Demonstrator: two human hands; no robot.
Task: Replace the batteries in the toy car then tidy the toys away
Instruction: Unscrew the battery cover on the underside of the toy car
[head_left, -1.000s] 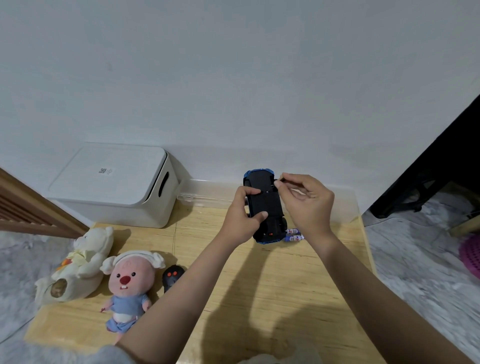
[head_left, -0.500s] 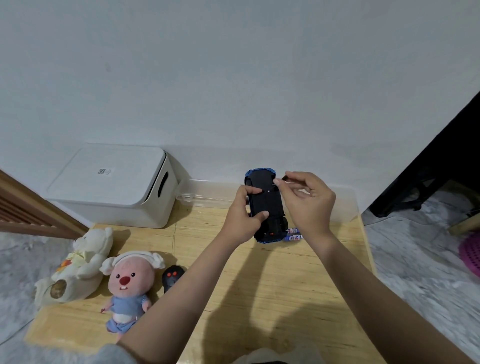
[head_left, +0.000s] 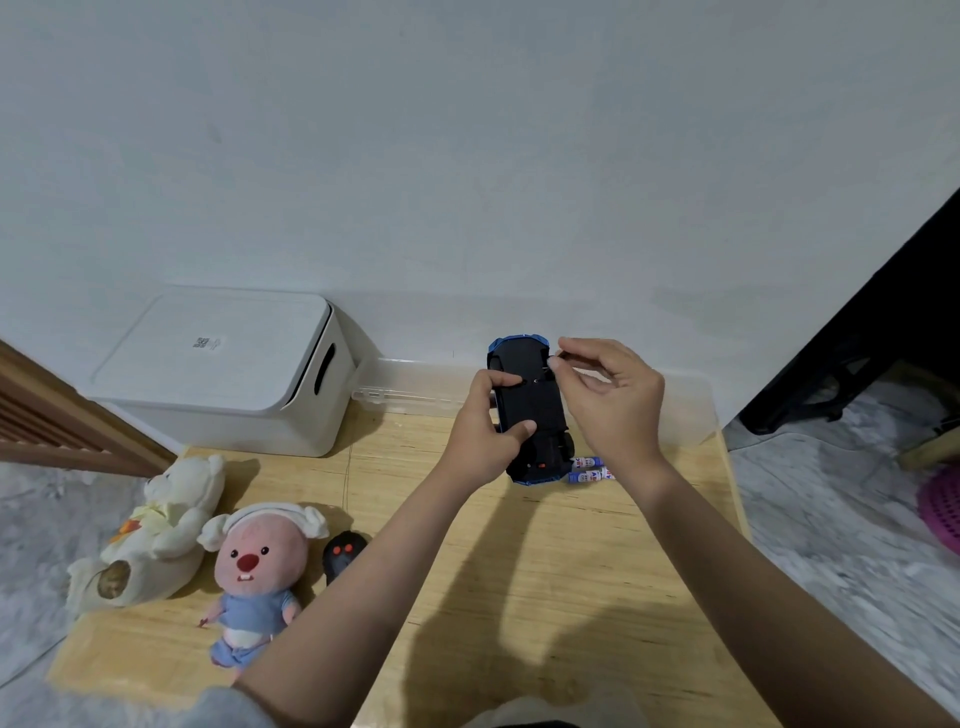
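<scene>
A blue toy car (head_left: 530, 410) is held upside down above the wooden table (head_left: 545, 571), its black underside facing me. My left hand (head_left: 483, 431) grips the car's left side, thumb and fingers curled over the underside. My right hand (head_left: 608, 400) pinches a thin small tool at the car's upper right edge, its tip against the underside. Two blue-and-white batteries (head_left: 589, 469) lie on the table just below the car, partly hidden by my right wrist.
A white lidded storage box (head_left: 223, 374) stands at the back left. A clear plastic bin (head_left: 415, 389) sits behind the car along the wall. A cream plush (head_left: 150, 540), a pink plush (head_left: 257, 566) and a black remote (head_left: 340, 556) lie at the left.
Barely anything differs: both hands stay on the upturned car, and my right hand's fingers have shifted slightly at the upper edge.
</scene>
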